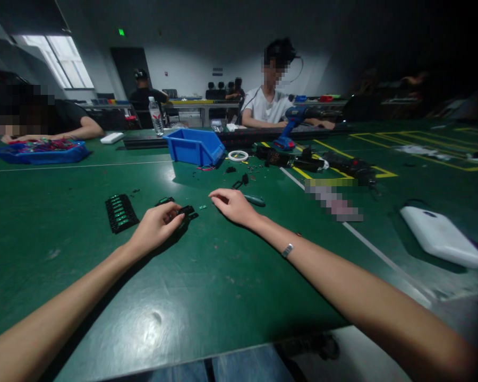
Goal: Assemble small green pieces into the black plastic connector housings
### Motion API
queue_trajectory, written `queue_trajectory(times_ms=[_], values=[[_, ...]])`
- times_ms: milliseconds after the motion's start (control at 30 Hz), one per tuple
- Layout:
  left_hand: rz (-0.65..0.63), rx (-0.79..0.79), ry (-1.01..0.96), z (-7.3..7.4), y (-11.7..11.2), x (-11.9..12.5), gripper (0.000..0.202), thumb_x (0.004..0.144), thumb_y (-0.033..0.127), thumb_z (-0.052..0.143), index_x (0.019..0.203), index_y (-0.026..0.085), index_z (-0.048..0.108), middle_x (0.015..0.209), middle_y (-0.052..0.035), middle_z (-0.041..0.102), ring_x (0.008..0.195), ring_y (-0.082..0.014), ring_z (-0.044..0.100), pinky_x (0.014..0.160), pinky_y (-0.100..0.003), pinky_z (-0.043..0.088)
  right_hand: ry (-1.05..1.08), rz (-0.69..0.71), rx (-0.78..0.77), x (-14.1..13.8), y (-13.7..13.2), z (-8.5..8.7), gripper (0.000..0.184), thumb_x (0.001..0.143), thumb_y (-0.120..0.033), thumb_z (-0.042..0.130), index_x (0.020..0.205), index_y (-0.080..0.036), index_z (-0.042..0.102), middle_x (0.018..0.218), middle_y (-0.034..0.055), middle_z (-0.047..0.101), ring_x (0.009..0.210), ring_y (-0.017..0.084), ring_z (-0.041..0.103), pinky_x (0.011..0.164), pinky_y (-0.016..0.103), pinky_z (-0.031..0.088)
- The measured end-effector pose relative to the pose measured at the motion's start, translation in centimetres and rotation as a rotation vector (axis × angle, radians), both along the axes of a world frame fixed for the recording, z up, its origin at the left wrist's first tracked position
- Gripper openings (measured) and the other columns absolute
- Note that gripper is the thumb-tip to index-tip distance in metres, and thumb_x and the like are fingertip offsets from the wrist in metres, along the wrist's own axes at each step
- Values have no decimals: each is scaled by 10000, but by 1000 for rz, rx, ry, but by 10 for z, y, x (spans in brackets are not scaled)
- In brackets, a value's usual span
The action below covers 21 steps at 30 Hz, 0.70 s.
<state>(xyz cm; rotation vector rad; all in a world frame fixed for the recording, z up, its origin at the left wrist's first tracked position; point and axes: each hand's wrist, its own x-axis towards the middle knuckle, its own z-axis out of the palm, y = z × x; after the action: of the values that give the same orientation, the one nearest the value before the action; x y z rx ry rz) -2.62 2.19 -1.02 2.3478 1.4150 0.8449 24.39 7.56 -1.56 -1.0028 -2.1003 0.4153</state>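
Note:
My left hand [159,224] is closed on a small black plastic part [188,210], held between thumb and fingers just above the table. Beside those fingers lies another black piece [165,201], partly hidden. A black tray [120,213] with a row of small green circuit boards sits to the left. My right hand [236,206] is empty, fingers bent toward the left and thumb apart from them. Between the hands, one tiny green circuit board [202,207] lies on the table. A green-handled tool [255,200] rests just beyond my right wrist, partly covered.
Farther back stand a blue bin [194,147], a white tape ring [238,156] and a blue cordless drill [292,127]. Small screws and black parts lie scattered nearby. A white case [444,236] is at the right, a blue wire tray [40,151] at the left. Other people sit across the table.

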Motion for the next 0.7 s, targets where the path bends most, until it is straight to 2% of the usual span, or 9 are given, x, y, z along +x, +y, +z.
queue_trajectory(times_ms=[100, 200, 367, 467, 567, 700], values=[[-25, -8, -146, 3, -6, 7, 340, 959, 453, 583, 1125, 165, 657, 904, -55, 702, 696, -161, 611, 635, -262, 429, 89, -52, -10, 3, -12, 2, 257, 959, -252, 568, 1105, -132, 743, 823, 40, 716, 708, 138, 595, 717, 272, 444], [-58, -62, -334, 6, -13, 20, 273, 963, 426, 593, 1039, 166, 628, 838, -38, 691, 712, -156, 633, 643, -251, 437, 197, -45, -82, 4, -27, 5, 305, 964, -335, 575, 1167, -150, 707, 794, 18, 658, 688, 137, 563, 673, 269, 444], [-144, -299, -628, 8, -9, 50, 268, 952, 433, 606, 943, 165, 587, 654, 6, 649, 469, -93, 483, 479, -218, 344, 371, 62, -280, -2, -46, 10, 363, 967, -433, 575, 1175, -150, 667, 744, -8, 595, 597, 118, 545, 578, 253, 451], [-208, -413, -678, 9, -1, 62, 291, 930, 437, 621, 858, 156, 597, 576, 11, 617, 438, -93, 467, 462, -215, 359, 451, 84, -359, -6, -51, 11, 359, 970, -456, 565, 1145, -160, 667, 734, -10, 595, 574, 114, 546, 540, 245, 441], [-266, -504, -681, 8, 4, 63, 306, 929, 450, 622, 858, 152, 606, 615, -10, 653, 457, -96, 485, 461, -211, 368, 447, 107, -411, -8, -55, 12, 307, 980, -422, 556, 1136, -183, 670, 742, -3, 610, 581, 117, 554, 539, 246, 446], [-239, -631, -745, 5, 4, 55, 327, 926, 470, 632, 843, 156, 601, 608, -3, 628, 459, -85, 473, 430, -190, 321, 341, 202, -432, -7, -60, 13, 289, 927, -364, 657, 1174, -215, 668, 901, 32, 683, 714, 152, 616, 629, 276, 504]])
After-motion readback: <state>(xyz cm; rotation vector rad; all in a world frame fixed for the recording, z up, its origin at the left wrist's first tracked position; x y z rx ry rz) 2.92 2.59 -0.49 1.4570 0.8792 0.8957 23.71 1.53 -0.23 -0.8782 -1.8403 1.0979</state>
